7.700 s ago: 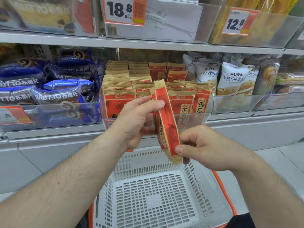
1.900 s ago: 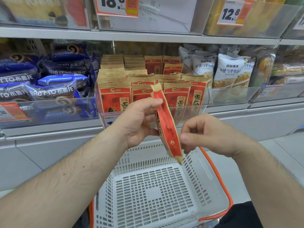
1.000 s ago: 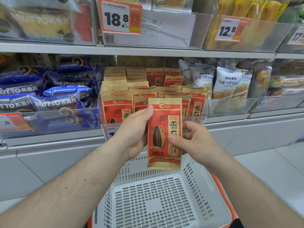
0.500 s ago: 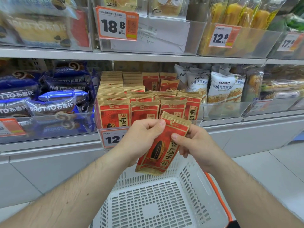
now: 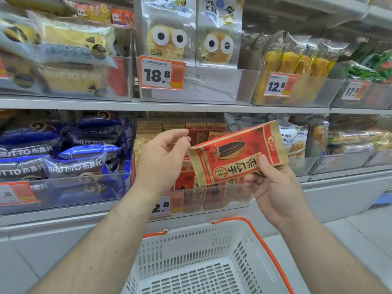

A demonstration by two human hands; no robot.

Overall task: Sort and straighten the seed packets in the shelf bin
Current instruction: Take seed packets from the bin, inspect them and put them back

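A red and tan seed packet (image 5: 235,152) with a sunflower seed picture lies sideways in the air in front of the shelf bin (image 5: 214,196). My right hand (image 5: 273,187) grips its lower edge, thumb on the front. My left hand (image 5: 163,160) pinches the packet's left end between thumb and fingertips. Behind them, more seed packets (image 5: 197,132) stand in rows in the clear bin, largely hidden by my hands and the held packet.
Blue snack bags (image 5: 63,158) fill the bin to the left, white bags (image 5: 294,139) the bin to the right. An upper shelf (image 5: 169,106) carries bread packs and price tags. A white basket with an orange rim (image 5: 261,238) sits below my arms.
The packet has turned from tilted upright to lying sideways and has risen in front of the bin. My left hand now pinches its left end. The view has tipped upward.
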